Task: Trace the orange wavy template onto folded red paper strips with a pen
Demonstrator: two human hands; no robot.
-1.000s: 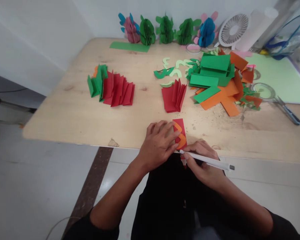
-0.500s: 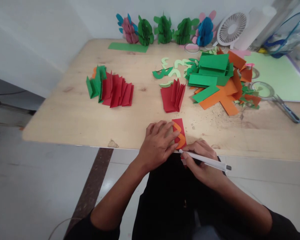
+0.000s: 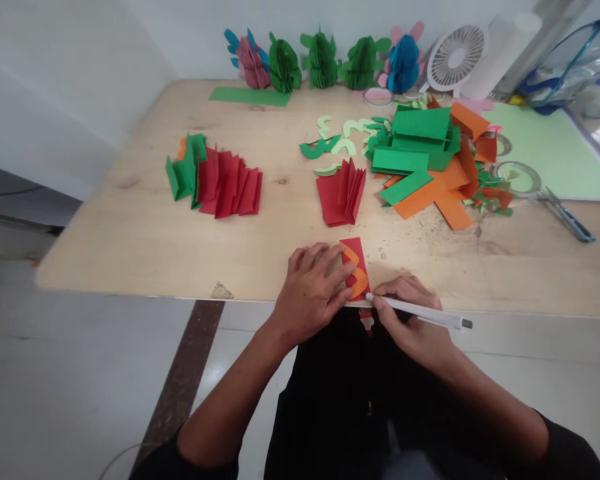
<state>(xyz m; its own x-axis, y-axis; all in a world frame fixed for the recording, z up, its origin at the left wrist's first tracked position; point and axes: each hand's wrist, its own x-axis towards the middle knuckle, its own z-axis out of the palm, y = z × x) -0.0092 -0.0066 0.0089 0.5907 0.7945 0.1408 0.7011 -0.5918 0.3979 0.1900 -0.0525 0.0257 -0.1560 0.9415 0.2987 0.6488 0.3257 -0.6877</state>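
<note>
At the table's front edge lies a folded red paper piece, with an orange curved paper cut-out on top of it. My left hand lies flat, fingers spread, its fingertips pressing the cut-out's left side onto the red paper. A white pen is gripped in my right hand. Its tip touches or nearly touches the lower right of the cut-out, over the red paper. Just beyond stands a pleated red paper stack.
More red folded papers and green folded papers stand to the left. Green strips, orange strips and pale cut-outs lie at the right. A utility knife, tape roll, fan and paper figures are farther off.
The pen and my right hand have moved slightly right and up along the cut-out's lower edge. My left hand stays on the paper; the whole view has shifted a little.
</note>
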